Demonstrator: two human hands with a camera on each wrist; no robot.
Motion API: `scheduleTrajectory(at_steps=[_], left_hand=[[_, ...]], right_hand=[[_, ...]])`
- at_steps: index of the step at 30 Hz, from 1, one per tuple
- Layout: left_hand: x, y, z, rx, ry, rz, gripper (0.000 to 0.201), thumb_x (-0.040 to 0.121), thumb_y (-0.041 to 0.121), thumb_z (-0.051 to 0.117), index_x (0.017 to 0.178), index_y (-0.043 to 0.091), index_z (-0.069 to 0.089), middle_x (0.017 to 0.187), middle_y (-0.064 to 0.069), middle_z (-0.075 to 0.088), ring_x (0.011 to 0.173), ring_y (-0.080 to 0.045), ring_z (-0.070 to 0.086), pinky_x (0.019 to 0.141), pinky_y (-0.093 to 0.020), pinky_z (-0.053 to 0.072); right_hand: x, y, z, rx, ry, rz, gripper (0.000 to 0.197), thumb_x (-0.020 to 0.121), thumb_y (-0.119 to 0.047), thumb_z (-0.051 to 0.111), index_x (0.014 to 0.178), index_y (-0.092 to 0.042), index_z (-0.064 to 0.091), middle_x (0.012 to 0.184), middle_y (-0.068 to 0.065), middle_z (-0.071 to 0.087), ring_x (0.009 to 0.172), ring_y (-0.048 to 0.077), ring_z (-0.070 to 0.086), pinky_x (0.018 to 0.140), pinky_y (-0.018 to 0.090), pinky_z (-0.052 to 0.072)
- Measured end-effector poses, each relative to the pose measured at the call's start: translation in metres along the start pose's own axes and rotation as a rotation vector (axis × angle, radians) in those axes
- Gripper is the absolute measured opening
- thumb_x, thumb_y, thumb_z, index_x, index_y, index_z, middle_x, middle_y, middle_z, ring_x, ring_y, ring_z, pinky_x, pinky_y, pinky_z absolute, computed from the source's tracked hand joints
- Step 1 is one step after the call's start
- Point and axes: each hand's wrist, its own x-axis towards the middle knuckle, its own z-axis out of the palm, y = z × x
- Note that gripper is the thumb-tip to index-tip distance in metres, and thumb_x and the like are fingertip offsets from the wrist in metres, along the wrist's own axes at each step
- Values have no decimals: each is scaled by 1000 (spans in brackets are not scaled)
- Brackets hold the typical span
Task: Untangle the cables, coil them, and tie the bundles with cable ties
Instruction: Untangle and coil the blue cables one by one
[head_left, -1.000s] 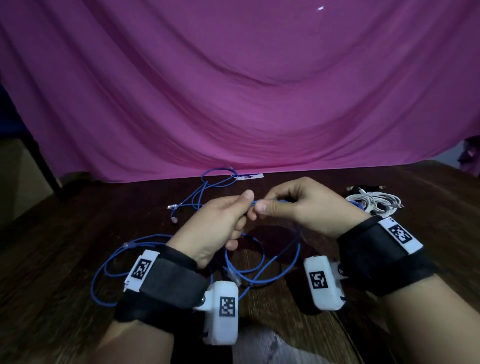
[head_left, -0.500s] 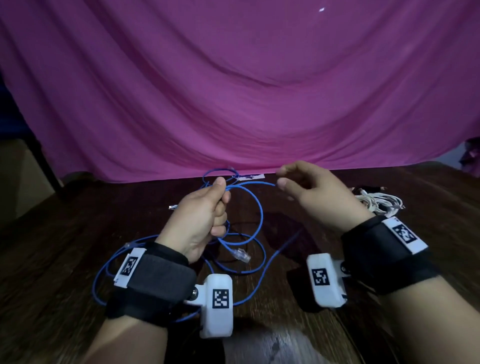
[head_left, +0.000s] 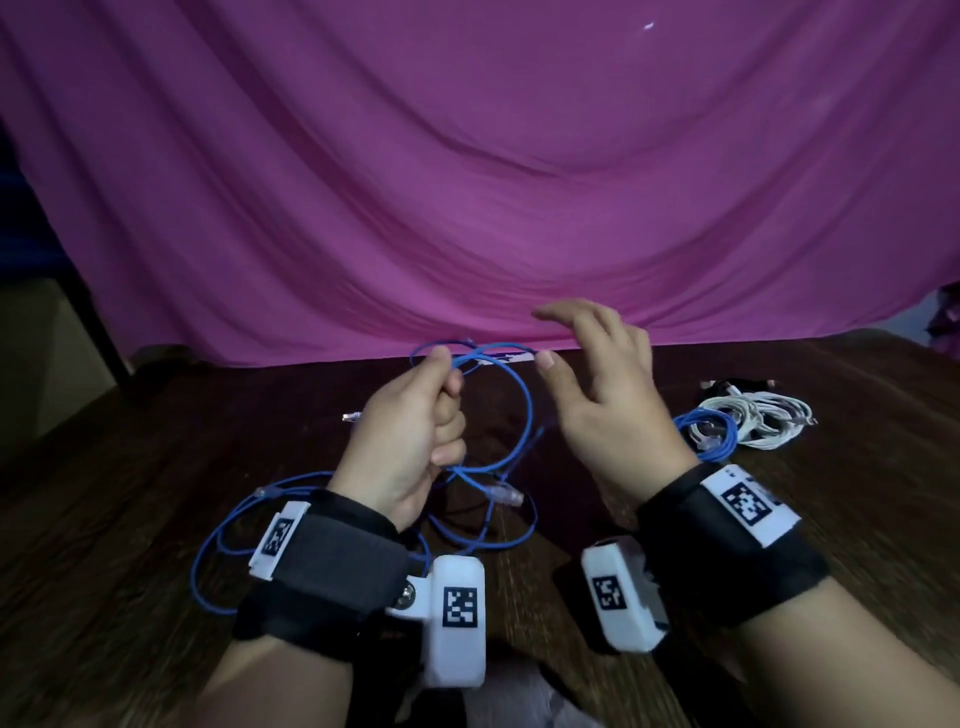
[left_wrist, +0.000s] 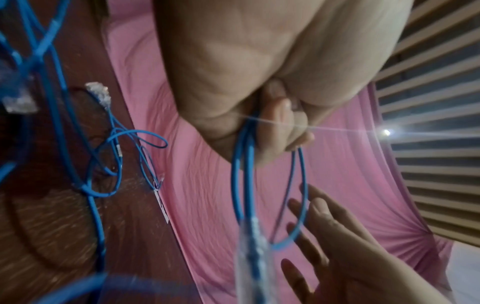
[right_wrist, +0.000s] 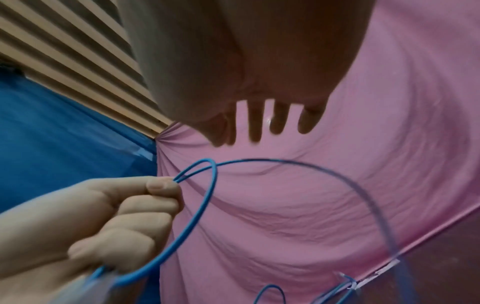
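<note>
- Cable (head_left: 524, 415), blue, hangs in a loop from our left hand (head_left: 410, 441), which is raised above the table (head_left: 831, 519); its clear plug (head_left: 503, 492) dangles just below the fist.
- Our left fingers (right_wrist: 145, 207) curl tight, thumb and forefinger pinching two strands together.
- Our right hand (head_left: 602, 400) hovers just beside the loop with fingers (right_wrist: 254, 121) spread and straight, holding nothing.
- More blue cable lies loose on the table under our wrists.
- Coiled bundles (head_left: 748, 421), blue and white, sit well to the right.
</note>
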Motion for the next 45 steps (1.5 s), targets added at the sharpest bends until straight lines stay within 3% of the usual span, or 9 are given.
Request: scheduleTrajectory(at_steps=[4, 9, 13, 16, 22, 28, 33, 41, 45], left_hand=[[-4, -2, 4, 122, -134, -52, 36, 105, 39, 47, 75, 18, 49, 50, 10, 17, 39, -4, 14, 34, -17, 16], [-5, -6, 6, 146, -200, -91, 34, 105, 39, 47, 77, 20, 48, 53, 10, 19, 41, -4, 16, 35, -16, 21], [-1, -6, 7, -44, -83, -55, 34, 106, 39, 44, 78, 20, 46, 51, 11, 19, 39, -3, 16, 35, -15, 21], [6, -1, 1, -377, 86, 31, 35, 107, 39, 42, 78, 20, 46, 49, 11, 21, 37, -2, 20, 37, -15, 25], [11, 4, -1, -674, 183, 161, 34, 107, 41, 38, 81, 22, 48, 56, 10, 30, 46, -4, 31, 57, -21, 45], [7, -10, 13, -442, 57, 102, 32, 106, 38, 43, 83, 18, 53, 67, 4, 49, 68, -8, 58, 90, -36, 56], [1, -19, 15, -81, 56, 122, 24, 103, 31, 52, 95, 13, 65, 85, 0, 68, 80, -14, 69, 86, -35, 61], [5, -7, 12, -520, 231, 158, 23, 105, 24, 49, 101, 4, 60, 94, -8, 62, 88, -24, 77, 71, -28, 62], [4, -7, 15, -622, 154, 155, 23, 105, 25, 48, 102, 5, 60, 84, -6, 69, 94, -24, 76, 73, -29, 62]], right_hand=[[2, 8, -4, 161, -199, 54, 13, 99, -30, 64, 105, -33, 75, 98, -19, 72, 99, 2, 65, 98, 41, 49], [11, 18, -13, 241, 29, 154, 10, 96, -23, 70, 90, -26, 77, 84, -13, 75, 81, -1, 63, 83, 30, 51], [9, 16, -13, 210, 17, 202, 6, 94, -29, 72, 96, -34, 71, 97, -9, 73, 97, 15, 65, 94, 44, 50], [5, 7, -7, 53, 171, 136, 19, 91, -42, 71, 91, -28, 58, 89, -11, 63, 88, 13, 58, 80, 39, 46], [-16, -31, 22, 809, -310, 557, 27, 95, -37, 70, 89, -12, 61, 75, 6, 67, 58, 12, 57, 51, 23, 42], [-16, -38, 28, 1069, -32, 723, 9, 100, -13, 63, 92, -12, 58, 77, 7, 65, 60, 12, 60, 52, 21, 44], [-7, -29, 19, 1047, 189, 678, 17, 105, -13, 54, 90, -19, 50, 78, 2, 65, 70, 16, 67, 60, 27, 51], [-11, -38, 24, 1236, 88, 607, 18, 103, -10, 57, 91, -19, 47, 79, 7, 65, 63, 10, 54, 48, 21, 42], [-8, -36, 26, 1331, 96, 816, 14, 100, -4, 58, 89, -12, 58, 69, 5, 62, 50, 4, 48, 45, 16, 40]])
